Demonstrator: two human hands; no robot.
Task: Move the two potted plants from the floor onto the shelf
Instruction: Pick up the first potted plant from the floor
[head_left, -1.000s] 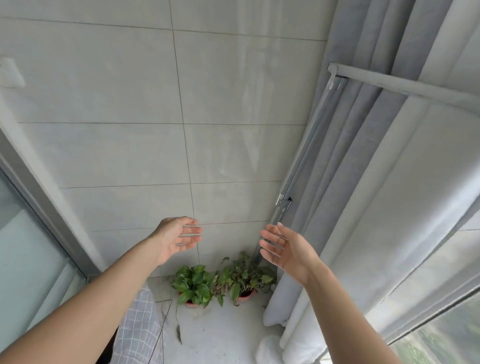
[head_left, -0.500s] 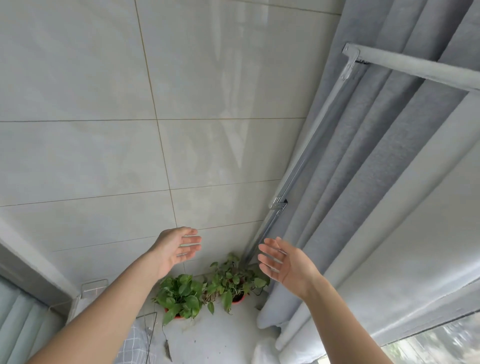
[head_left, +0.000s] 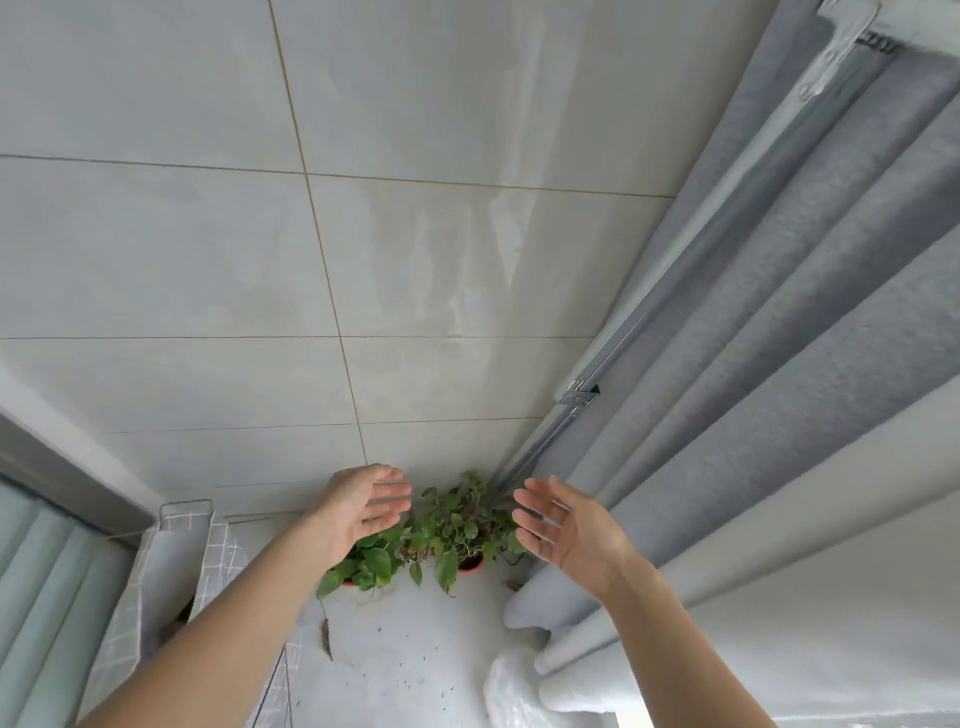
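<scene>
**Inspector:** Reporting from the head view, the only one. The left hand and the right hand are both held out with palms facing each other, fingers straight and loosely spread, neither holding anything.

**Clerk:** And the plants?

**Inspector:** Two, counted. The left potted plant and the right potted plant stand side by side on the floor in its far corner, where the tiled wall meets the grey curtain. Their leaves overlap.

**Clerk:** Risks?

**Inspector:** In my judgement, lifting one pot could snag the tangled stems and tip its neighbour. The curtain hem lies just beside the right pot and may drag. No shelf is clearly identifiable; a checked fabric unit stands at the left.
</scene>
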